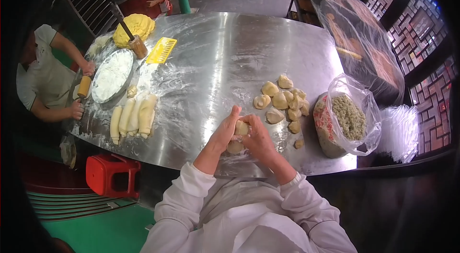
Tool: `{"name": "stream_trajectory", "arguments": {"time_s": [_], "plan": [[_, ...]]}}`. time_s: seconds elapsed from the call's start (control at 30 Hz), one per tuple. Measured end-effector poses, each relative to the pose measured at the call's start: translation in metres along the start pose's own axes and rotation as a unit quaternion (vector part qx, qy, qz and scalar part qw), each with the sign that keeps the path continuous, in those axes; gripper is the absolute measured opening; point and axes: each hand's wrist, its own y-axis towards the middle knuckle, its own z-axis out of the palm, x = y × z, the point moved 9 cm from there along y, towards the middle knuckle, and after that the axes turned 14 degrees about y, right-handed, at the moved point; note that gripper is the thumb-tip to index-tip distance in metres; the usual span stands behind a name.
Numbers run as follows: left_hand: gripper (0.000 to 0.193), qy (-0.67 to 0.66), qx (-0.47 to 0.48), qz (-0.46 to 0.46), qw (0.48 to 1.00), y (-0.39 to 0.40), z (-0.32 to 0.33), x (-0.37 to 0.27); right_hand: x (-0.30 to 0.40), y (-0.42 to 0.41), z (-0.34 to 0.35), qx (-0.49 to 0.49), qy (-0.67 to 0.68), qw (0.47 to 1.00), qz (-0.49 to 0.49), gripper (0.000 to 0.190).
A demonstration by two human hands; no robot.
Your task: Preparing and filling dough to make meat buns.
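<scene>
My left hand [225,128] and my right hand [256,136] close around a pale dough ball [241,128] above the near edge of the steel table. Under them a flat round of dough [235,147] lies on the floured metal. To the right of my hands is a loose group of dough pieces [279,100], with a small lump [299,143] apart from them. Farther right, a clear plastic bag stands open around a crumbly greenish filling [348,118].
At the left, a co-worker [54,69] grips a wooden rolling pin [84,86]. Near it are a flour basin [112,75], dough rolls [133,116], a yellow slotted scraper [161,50], a wooden mallet [138,46] and yellow dough [134,28]. A red stool [104,175] stands below.
</scene>
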Motion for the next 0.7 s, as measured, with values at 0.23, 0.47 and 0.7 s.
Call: {"name": "stream_trajectory", "arguments": {"time_s": [0.23,0.47,0.7], "plan": [[0.06,0.03,-0.009,-0.024,0.999,-0.024,0.004,0.02,0.01,-0.005,-0.042,-0.05,0.202,0.978,-0.005,0.049],[0.053,-0.071,-0.052,0.04,0.995,-0.017,0.019,-0.013,0.023,-0.015,-0.019,-0.029,0.037,0.995,-0.086,0.059],[0.06,-0.013,0.057,0.029,0.998,-0.027,0.037,-0.016,0.011,-0.013,-0.034,-0.075,0.201,0.976,0.039,0.043]]}}
